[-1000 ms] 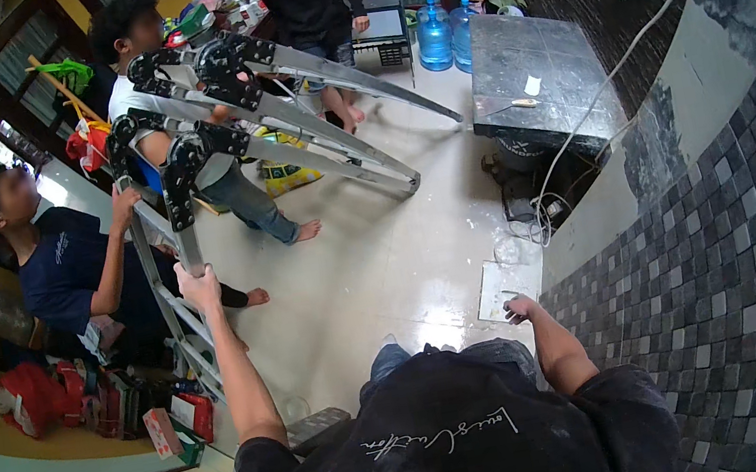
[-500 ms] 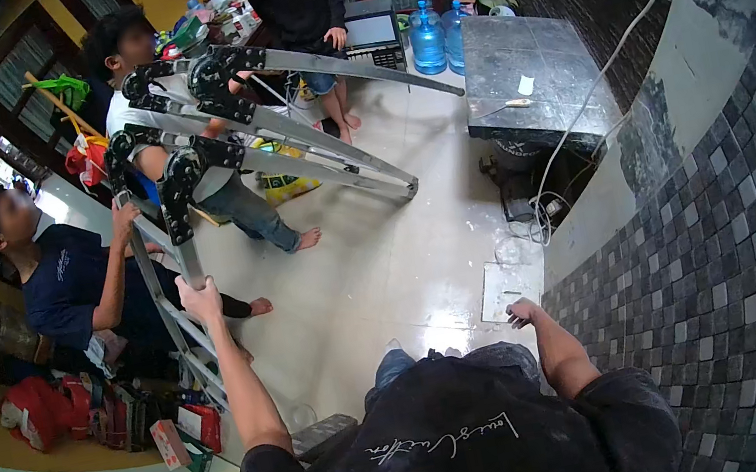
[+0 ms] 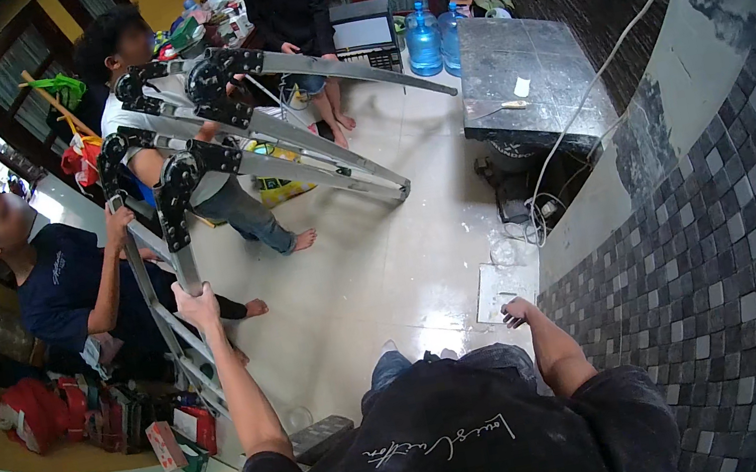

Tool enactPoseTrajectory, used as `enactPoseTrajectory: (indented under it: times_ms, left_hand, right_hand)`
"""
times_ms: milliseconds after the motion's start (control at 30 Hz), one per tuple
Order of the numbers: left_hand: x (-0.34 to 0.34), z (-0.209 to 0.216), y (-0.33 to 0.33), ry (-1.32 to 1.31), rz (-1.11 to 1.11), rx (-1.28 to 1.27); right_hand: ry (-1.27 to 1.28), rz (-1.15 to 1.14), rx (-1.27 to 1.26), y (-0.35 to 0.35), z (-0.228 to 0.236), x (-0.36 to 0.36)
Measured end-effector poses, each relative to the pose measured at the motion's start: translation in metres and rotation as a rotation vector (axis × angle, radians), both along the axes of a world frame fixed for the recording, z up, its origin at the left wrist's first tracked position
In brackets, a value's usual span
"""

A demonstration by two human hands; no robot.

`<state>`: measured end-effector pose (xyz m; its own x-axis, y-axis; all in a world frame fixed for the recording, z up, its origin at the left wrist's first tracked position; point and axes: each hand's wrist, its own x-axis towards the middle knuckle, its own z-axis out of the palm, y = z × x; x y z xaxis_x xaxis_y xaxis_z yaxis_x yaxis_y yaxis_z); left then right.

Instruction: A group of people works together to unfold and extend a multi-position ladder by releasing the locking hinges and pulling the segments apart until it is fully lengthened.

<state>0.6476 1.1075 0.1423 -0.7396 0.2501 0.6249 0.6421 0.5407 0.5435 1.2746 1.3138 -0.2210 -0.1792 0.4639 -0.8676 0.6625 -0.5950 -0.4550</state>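
Your left grip [image 3: 197, 308] is wrapped round a rail of the folding ladder [image 3: 216, 90], ahead on your left; your right grip [image 3: 518, 314] hangs half-curled, whether holding anything I cannot tell.

We have open floor [image 3: 356, 280] to the right of the ladder [image 3: 215, 83], where the right hand [image 3: 516, 313] could pass. Farther right of the ladder, the dark worktop [image 3: 513, 55] and tiled wall [image 3: 685, 313] bar us; just left of it, a co-worker in navy [image 3: 66, 301] blocks the way.
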Motion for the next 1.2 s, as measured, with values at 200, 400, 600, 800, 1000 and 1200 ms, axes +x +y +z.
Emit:
enactPoseTrajectory:
  times_ms: [200,400,600,800,1000,1200]
  left_hand:
    - [0.013,0.002,-0.01,0.033,0.012,-0.014]
    - [0.022,0.002,-0.017,0.009,0.075,-0.039]
    - [0.023,0.005,-0.026,0.004,0.079,-0.022]
    - [0.022,0.01,-0.033,0.008,0.109,-0.007]
    - [0.024,0.015,-0.038,0.01,0.126,0.01]
    - [0.021,0.02,-0.036,0.039,0.1,0.039]
  right_hand:
    - [0.004,0.038,-0.003,0.006,-0.001,-0.002]
    - [0.018,0.074,-0.007,0.02,-0.003,-0.001]
    - [0.084,0.082,0.015,0.025,0.003,-0.004]
    - [0.086,0.063,0.042,0.028,0.004,-0.004]
    - [0.071,0.104,0.003,0.032,0.005,-0.001]
    - [0.059,0.091,-0.014,0.036,0.008,-0.003]
